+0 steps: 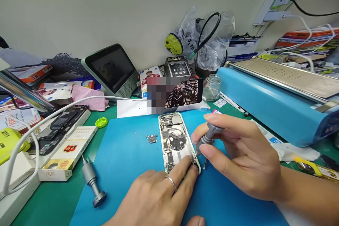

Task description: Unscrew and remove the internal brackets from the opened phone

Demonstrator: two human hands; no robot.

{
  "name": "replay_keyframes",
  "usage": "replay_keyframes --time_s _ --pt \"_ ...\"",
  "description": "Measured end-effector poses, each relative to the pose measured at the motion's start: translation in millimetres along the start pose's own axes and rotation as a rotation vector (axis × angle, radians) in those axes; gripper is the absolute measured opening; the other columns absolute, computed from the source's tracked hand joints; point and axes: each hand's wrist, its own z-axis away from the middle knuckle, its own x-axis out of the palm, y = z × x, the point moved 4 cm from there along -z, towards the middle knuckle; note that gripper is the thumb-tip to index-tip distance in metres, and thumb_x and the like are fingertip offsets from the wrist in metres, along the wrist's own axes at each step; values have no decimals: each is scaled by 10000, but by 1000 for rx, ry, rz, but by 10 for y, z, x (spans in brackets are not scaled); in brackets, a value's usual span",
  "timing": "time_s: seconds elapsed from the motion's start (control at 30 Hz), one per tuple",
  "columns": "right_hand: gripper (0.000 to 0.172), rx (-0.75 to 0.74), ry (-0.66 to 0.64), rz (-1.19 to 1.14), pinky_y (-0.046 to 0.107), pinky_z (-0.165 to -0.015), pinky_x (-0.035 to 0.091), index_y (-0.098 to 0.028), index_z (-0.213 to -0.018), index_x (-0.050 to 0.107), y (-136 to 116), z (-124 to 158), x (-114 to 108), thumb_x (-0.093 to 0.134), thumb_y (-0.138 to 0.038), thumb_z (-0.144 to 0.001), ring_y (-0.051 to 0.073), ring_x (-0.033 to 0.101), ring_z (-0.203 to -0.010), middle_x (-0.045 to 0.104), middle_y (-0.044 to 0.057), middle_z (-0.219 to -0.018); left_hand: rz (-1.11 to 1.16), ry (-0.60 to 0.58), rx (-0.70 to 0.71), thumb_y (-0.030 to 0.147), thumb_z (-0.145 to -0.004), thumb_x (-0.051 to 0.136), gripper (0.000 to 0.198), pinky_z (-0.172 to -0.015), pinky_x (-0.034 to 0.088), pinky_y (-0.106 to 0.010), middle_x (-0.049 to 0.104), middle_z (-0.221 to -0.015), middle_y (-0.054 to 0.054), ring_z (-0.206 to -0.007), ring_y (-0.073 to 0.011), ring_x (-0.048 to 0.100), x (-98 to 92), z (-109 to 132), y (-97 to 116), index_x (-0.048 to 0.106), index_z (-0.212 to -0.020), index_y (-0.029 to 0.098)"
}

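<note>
A person's right hand, right of centre, is closed around a small grey screwdriver, its tip set against the lower right corner of an opened phone. The phone lies face down at the centre of the frame on a blue mat, circuit boards exposed. The left hand, bottom centre, wears a ring. Its fingers are loosely spread and hold nothing, the fingertips pressing on the phone's lower end. A tiny loose component sits on the mat just left of the phone. A second screwdriver lies at lower left, at the mat's edge on the green tabletop. Behind the phone, another handset stands propped with its screen lit, a glass jar beside it. A long blue machine fills the right of the frame.
</note>
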Motion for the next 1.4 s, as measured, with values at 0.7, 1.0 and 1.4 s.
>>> replay_keyframes --time_s 0.7,1.0,1.4 --pt "575 64 -33 7 299 -773 601 -346 -1456 497 33 -107 -15 543 -23 -982 147 675 -932 634 6 -1088 48 30 -101 352 -1127 307 505 -553 661 -336 717 -1373 -156 -739 -221 807 -107 78 29 719 -1310 125" --pt "173 118 -531 349 288 -594 421 -209 -1113 628 -4 -170 35 599 -156 -950 128 592 -681 668 -4 -886 28 63 -108 315 -1117 353 466 -553 659 -326 759 -1294 -165 -643 -198 777 -137 74 54 745 -1247 100" --pt "202 207 -789 380 278 -581 317 -223 -919 714 130 -66 109 550 -218 -1036 111 584 -653 674 -22 -807 -46 147 -74 339 -1145 251 588 -479 629 -297 805 -1182 -96 -675 -183 808 -112 50 17 800 -1135 131"
